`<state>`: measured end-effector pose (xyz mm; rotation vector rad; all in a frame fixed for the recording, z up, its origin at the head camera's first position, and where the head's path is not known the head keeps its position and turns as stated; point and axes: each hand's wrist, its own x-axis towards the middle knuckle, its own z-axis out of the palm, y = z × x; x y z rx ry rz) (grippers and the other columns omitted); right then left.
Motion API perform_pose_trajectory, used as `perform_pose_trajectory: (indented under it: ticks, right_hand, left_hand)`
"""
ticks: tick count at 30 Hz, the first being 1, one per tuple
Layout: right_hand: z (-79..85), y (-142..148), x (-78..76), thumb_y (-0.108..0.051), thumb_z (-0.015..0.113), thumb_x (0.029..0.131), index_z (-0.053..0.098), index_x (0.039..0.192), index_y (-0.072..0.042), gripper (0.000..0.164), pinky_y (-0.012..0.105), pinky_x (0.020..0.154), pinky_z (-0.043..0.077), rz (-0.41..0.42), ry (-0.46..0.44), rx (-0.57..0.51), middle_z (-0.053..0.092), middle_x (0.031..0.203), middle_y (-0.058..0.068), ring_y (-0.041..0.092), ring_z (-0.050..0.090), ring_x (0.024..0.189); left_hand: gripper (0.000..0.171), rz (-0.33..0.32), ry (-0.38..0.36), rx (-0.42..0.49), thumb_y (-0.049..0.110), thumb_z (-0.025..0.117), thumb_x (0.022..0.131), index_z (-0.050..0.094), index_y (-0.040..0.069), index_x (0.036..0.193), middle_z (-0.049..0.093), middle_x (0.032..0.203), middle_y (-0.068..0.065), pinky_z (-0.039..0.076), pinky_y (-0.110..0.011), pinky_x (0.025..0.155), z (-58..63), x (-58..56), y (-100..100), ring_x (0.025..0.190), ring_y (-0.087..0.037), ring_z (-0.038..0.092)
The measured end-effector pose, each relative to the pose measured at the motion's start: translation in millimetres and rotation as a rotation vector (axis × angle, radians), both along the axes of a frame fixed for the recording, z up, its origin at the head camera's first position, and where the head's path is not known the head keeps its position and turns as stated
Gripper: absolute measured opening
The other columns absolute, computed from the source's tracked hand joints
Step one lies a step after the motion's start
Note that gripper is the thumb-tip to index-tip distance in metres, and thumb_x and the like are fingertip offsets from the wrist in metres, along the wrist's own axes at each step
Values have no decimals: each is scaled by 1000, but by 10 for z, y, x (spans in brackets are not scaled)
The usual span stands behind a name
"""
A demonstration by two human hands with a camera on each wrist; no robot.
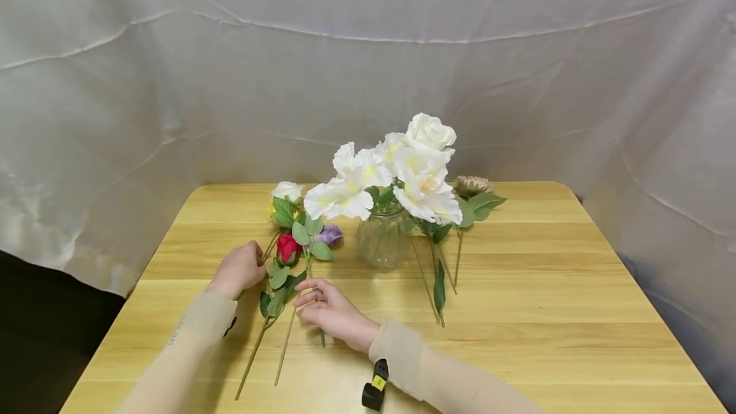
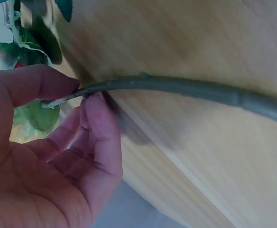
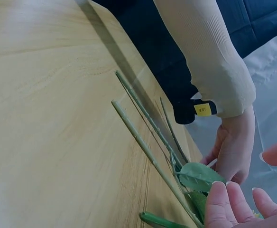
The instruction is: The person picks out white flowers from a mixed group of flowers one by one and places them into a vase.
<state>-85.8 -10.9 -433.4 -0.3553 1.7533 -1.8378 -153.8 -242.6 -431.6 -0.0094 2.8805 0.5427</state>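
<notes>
At the left side of the table my left hand [image 1: 238,268] pinches a thin green flower stem [image 2: 176,86] between thumb and fingertips. In the head view that stem runs up toward a white rose [image 1: 287,191]. My right hand [image 1: 333,315], fingers loosely bent and holding nothing, hovers by the lower stems and leaves. Between the hands lies a red rose [image 1: 287,248] with green leaves [image 1: 278,276], and a purple flower [image 1: 329,235] is just beyond it. Bare stem ends [image 3: 148,159] and a leaf [image 3: 201,177] appear beside my right fingers in the right wrist view.
A clear glass vase [image 1: 382,245] stands mid-table, holding large white flowers [image 1: 422,174]. Right of it lie a beige flower [image 1: 473,185] and several stems [image 1: 427,283]. Grey cloth [image 1: 368,82] hangs behind the wooden table [image 1: 546,286].
</notes>
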Motion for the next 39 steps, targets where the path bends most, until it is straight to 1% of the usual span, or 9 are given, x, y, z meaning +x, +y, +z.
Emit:
perform_pose_trajectory:
  ticks: [5, 9, 13, 16, 19, 24, 27, 33, 39]
  right_hand:
    - [12, 12, 3, 0, 57, 81, 47, 127, -3, 47, 46, 86, 53, -15, 16, 7, 58, 115, 20, 36, 59, 98]
    - [-3, 24, -7, 0, 57, 81, 46, 128, -5, 48, 39, 85, 52, -15, 84, 54, 53, 117, 19, 28, 56, 97]
    - [-66, 36, -38, -4, 59, 79, 49, 127, -8, 49, 35, 89, 48, -48, 210, 182, 42, 126, 16, 27, 47, 109]
    - [-107, 40, -66, -8, 62, 77, 53, 124, -11, 48, 38, 87, 48, -73, 263, 278, 37, 129, 13, 29, 47, 104]
    - [-125, 41, -92, -10, 62, 76, 56, 122, -10, 47, 40, 85, 45, -49, 264, 312, 41, 125, 13, 27, 48, 98]
    - [-157, 22, -112, -7, 59, 77, 55, 123, -4, 46, 41, 90, 48, 36, 131, 209, 52, 120, 14, 22, 52, 101]
    - [-175, -3, -110, -3, 56, 79, 53, 124, 0, 46, 39, 86, 53, 66, 19, 114, 52, 120, 16, 19, 55, 95]
    - [-168, -44, -98, 0, 54, 80, 51, 123, 7, 44, 41, 90, 52, 54, -110, -10, 51, 118, 19, 21, 54, 94]
    - [-141, -35, -76, 3, 55, 80, 45, 124, 6, 45, 37, 86, 53, 9, -186, -75, 53, 116, 22, 23, 57, 91]
  left_hand:
    - [30, -8, -2, 41, 6, 59, 77, 57, -8, 104, 62, 97, -23, 48, -54, 82, 7, 9, -40, 94, -41, 57]
    - [29, -21, -15, 68, 1, 55, 74, 60, -7, 102, 64, 96, -22, 49, -54, 83, 54, 36, -63, 94, -41, 58]
    - [31, -18, -17, 90, -1, 52, 74, 60, -6, 104, 64, 95, -20, 50, -53, 80, 43, 54, -79, 90, -38, 59]
    - [31, -13, -6, 107, -1, 52, 77, 59, -7, 106, 64, 95, -19, 51, -52, 79, 11, 64, -96, 89, -35, 59]
    - [30, -11, 9, 123, 0, 52, 79, 59, -7, 107, 64, 95, -18, 52, -51, 80, -12, 77, -111, 88, -34, 60]
    - [27, -4, 25, 156, 1, 53, 81, 59, -7, 107, 64, 94, -17, 52, -49, 78, -26, 100, -120, 87, -32, 60]
    - [27, -3, 28, 184, 2, 53, 82, 59, -7, 107, 64, 92, -15, 53, -47, 77, -22, 113, -115, 84, -29, 59]
    - [26, -3, 27, 251, 0, 55, 81, 59, -8, 106, 63, 89, -13, 54, -43, 74, -23, 137, -129, 79, -25, 58]
    - [26, 26, 19, 246, 0, 56, 80, 58, -9, 105, 61, 88, -13, 52, -44, 74, -20, 187, -228, 80, -26, 56]
